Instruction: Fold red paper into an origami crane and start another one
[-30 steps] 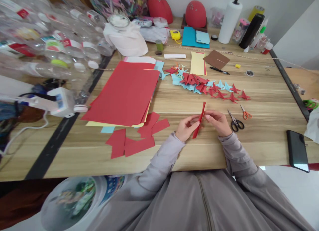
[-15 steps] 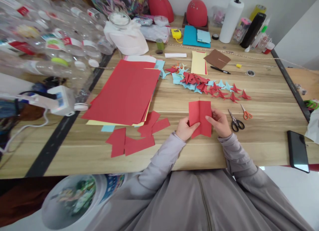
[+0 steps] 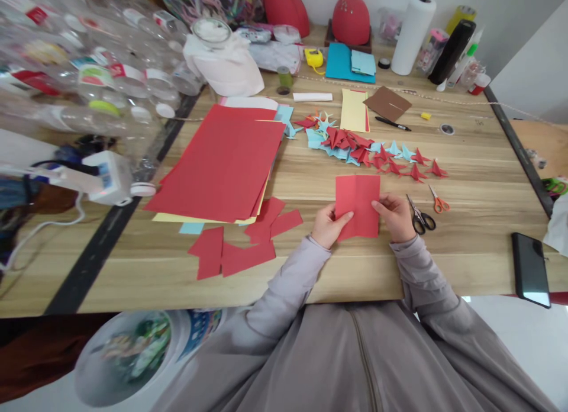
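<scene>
Between my hands is a red sheet of paper [image 3: 360, 206] with a vertical crease down its middle. My left hand [image 3: 327, 225] pinches its lower left edge, thumb on top. The right edge is pinched by my right hand [image 3: 396, 216], thumb on the front. Beyond the sheet lie several folded red paper figures [image 3: 346, 141] and blue ones [image 3: 404, 154]. Black-handled scissors [image 3: 421, 219] rest just right of my right hand, with orange-handled scissors [image 3: 439, 205] beside them. Red paper pieces [image 3: 246, 257] lie to the left of my left hand.
A stack of large red sheets [image 3: 222, 169] covers the left middle of the table. Plastic bottles [image 3: 128, 80] crowd the far left. A phone [image 3: 530, 270] lies at the right edge. Near the back are a yellow tape measure [image 3: 314, 58] and brown paper [image 3: 387, 103].
The red sheet has opened out flatter and wider, and it has risen slightly. My right hand has shifted a little to the right along with its edge.
</scene>
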### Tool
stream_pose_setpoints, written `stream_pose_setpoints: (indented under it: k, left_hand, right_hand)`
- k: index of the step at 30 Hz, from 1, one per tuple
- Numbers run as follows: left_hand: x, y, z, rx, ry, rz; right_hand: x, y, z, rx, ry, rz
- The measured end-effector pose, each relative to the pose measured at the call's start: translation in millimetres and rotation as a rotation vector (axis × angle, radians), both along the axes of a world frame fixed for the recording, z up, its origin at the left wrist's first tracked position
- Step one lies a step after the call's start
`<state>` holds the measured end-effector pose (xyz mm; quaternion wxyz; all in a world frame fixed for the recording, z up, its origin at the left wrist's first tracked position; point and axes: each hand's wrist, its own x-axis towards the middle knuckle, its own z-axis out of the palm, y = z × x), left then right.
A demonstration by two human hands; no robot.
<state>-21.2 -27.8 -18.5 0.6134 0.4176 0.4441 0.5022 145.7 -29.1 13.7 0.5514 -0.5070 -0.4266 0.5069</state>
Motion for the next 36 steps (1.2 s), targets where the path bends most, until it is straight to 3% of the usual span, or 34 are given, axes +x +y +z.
stream_pose_setpoints:
  k: [5, 9, 12, 15, 19, 24, 29, 36]
  left_hand:
    - [-1.5, 2.7, -8.3, 0.183, 0.155, 0.090]
    - [-11.3, 10.2, -2.5, 0.430, 0.583, 0.163]
    - [-17.5, 26.5, 7.3, 0.724, 0.906, 0.046]
    - [-18.8, 46.6, 10.7, 0.890, 1.011, -0.156]
    - [-17.8, 61.9, 4.7, 0.955, 1.100, -0.246]
    - [-21.6, 63.1, 0.2, 1.048, 1.101, -0.262]
    - [-25.2, 61.6, 0.9, 1.077, 1.185, -0.224]
    - [-26.9, 58.2, 3.4, 1.133, 1.346, -0.176]
  right_hand:
    - [3.9, 2.7, -10.7, -0.040, -0.176, -0.066]
    - [7.7, 2.3, -17.9, -0.101, -0.404, -0.050]
    - [8.1, 0.0, -18.0, -0.109, -0.578, -0.034]
    - [6.2, -3.5, -13.4, -0.120, -0.752, -0.036]
    - [3.8, -5.8, -3.5, -0.122, -0.955, 0.019]
    - [7.3, 7.0, 3.9, -0.097, -1.072, 0.089]
    - [8.6, 19.3, -2.3, -0.044, -1.100, 0.073]
    - [3.5, 13.2, -7.6, 0.117, -1.132, 0.040]
